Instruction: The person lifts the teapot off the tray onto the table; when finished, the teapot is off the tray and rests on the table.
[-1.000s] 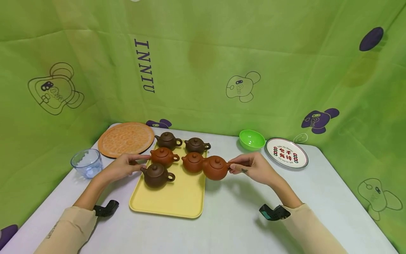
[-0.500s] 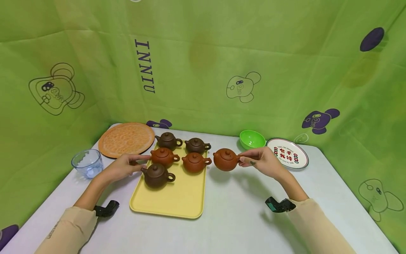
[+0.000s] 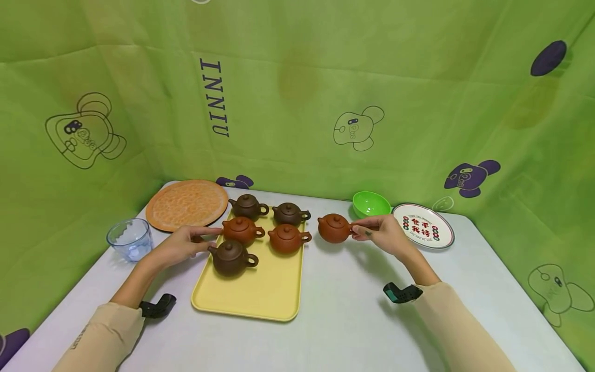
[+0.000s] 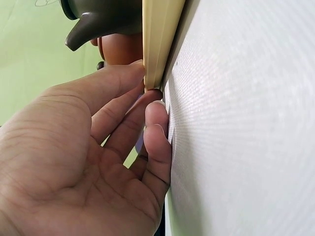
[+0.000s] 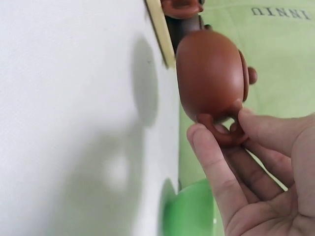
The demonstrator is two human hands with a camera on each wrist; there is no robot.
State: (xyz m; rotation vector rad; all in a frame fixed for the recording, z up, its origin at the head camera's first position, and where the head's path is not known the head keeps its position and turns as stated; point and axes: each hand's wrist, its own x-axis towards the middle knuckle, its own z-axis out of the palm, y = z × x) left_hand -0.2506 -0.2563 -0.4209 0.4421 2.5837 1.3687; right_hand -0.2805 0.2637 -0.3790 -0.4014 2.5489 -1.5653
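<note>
In the head view my right hand (image 3: 383, 235) pinches the handle of a reddish-brown teapot (image 3: 335, 228), level and raised above the table, right of the yellow tray (image 3: 260, 295). Its shadow falls apart from it in the right wrist view. My left hand (image 4: 83, 152) holds the tray's left edge, thumb tip on the rim and other fingertips by its lower side. On the tray stand two reddish-brown teapots, a left one (image 3: 240, 231) and a right one (image 3: 285, 239), plus three dark brown ones: near left (image 3: 230, 259), far left (image 3: 248, 207) and far right (image 3: 287, 213).
A green bowl (image 3: 370, 205) and a white plate with red characters (image 3: 423, 238) lie at the back right. A round orange mat (image 3: 187, 205) and a blue glass bowl (image 3: 130, 240) are on the left. Green cloth hangs around the white table (image 3: 348, 320).
My right hand has carried its teapot from against the right-hand reddish-brown pot out to the right and farther back. My left hand keeps its place at the tray edge.
</note>
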